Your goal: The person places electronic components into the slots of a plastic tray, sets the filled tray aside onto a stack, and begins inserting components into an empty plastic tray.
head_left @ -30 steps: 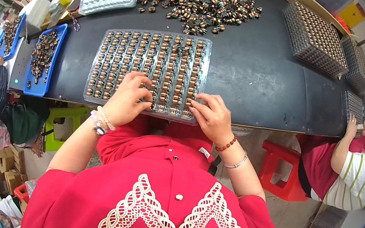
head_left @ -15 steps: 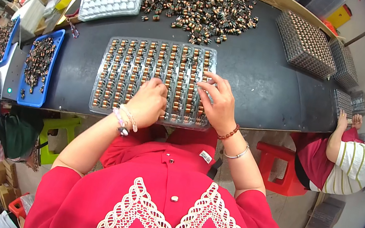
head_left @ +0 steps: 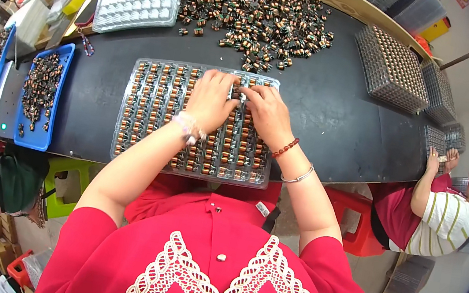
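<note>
Monitoring remotely, I see the left hand [head_left: 210, 104] and right hand [head_left: 267, 113] close together over far coils [head_left: 164, 77] in the tray [head_left: 121, 121] on the table [head_left: 342, 130]. Fingers [head_left: 221, 77] are bent; whether they grip one, I cannot tell. The left-wrist bracelet [head_left: 190, 127] could snag, unseating nearer coils.

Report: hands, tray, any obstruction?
Left hand, right hand close together, far end of tray. Tray rows hold copper-coloured parts; hands hide some. Loose pile just beyond.

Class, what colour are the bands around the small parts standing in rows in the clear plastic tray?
Coppery orange; the small parts show best in the head view.
</note>
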`<state>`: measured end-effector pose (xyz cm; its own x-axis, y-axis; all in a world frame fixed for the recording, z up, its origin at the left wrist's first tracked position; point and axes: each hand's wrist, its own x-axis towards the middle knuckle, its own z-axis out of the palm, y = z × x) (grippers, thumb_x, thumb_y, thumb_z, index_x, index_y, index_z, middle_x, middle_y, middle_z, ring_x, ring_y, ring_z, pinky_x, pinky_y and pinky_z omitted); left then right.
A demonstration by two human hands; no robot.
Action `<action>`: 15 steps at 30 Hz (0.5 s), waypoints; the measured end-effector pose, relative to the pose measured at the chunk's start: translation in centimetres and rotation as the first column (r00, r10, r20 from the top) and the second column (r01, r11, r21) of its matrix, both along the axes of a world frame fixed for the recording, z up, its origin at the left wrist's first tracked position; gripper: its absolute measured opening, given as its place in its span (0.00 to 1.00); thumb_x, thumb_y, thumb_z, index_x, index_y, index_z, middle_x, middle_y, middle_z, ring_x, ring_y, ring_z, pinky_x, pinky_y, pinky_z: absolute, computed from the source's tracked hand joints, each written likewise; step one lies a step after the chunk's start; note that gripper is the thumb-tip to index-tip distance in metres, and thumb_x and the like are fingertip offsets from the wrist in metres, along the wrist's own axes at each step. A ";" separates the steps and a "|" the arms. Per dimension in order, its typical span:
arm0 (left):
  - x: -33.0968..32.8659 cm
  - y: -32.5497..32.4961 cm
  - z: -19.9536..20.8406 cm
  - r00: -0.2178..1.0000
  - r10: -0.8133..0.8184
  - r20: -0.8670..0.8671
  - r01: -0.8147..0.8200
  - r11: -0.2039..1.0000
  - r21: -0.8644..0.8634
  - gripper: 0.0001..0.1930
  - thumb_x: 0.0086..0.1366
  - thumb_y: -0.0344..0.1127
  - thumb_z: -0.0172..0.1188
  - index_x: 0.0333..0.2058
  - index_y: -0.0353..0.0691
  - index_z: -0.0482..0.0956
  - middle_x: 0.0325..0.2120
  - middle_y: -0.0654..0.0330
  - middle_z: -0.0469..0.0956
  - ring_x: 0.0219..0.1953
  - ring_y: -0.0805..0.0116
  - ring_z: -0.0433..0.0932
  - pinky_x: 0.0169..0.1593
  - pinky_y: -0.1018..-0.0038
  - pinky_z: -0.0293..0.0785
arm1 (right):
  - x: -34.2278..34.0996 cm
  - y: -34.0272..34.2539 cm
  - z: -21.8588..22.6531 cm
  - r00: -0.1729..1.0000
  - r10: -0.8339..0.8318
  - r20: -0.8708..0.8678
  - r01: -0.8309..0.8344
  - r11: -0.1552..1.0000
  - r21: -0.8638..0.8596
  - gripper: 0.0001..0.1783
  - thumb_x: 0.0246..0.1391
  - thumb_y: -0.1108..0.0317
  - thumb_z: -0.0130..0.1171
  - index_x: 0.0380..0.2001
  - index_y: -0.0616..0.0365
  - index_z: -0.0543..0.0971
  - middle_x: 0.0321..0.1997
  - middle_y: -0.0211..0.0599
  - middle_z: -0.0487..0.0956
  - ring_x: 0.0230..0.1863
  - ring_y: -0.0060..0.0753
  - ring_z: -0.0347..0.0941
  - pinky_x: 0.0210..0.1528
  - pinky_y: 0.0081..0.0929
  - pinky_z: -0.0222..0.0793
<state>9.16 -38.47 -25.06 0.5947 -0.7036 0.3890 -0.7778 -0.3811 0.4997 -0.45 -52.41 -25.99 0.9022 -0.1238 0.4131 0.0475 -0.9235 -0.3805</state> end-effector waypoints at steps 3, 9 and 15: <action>1.7 -1.6 -0.9 0.991 -0.051 -0.125 0.065 0.992 0.108 0.12 0.50 0.32 0.63 0.34 0.39 0.74 0.35 0.56 0.75 0.48 0.54 0.67 0.52 0.61 0.62 | -0.7 0.1 0.6 0.993 -0.010 0.116 -0.002 0.995 0.104 0.19 0.46 0.74 0.58 0.45 0.50 0.76 0.37 0.34 0.74 0.40 0.39 0.70 0.40 0.32 0.69; 2.1 -1.8 -1.0 0.992 -0.109 -0.063 0.114 0.991 0.073 0.06 0.55 0.28 0.55 0.33 0.38 0.75 0.34 0.56 0.75 0.44 0.54 0.69 0.49 0.63 0.65 | -4.7 1.3 0.9 0.995 -0.045 0.087 0.005 0.911 0.413 0.11 0.50 0.73 0.58 0.39 0.56 0.79 0.36 0.38 0.77 0.36 0.36 0.74 0.38 0.27 0.71; 1.3 -0.8 -2.1 0.983 -0.183 0.018 0.183 0.983 0.006 0.07 0.57 0.27 0.52 0.35 0.38 0.75 0.33 0.55 0.74 0.42 0.54 0.69 0.48 0.64 0.66 | -6.4 1.9 -0.3 0.993 -0.051 0.110 0.004 0.919 0.394 0.10 0.44 0.73 0.64 0.34 0.59 0.78 0.37 0.39 0.79 0.39 0.38 0.76 0.41 0.28 0.72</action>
<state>10.43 -39.24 -27.18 0.4490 -0.8016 0.3948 -0.8434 -0.2343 0.4835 -6.90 -50.50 -26.27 0.8450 -0.3214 0.4274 0.0895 -0.7030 -0.7056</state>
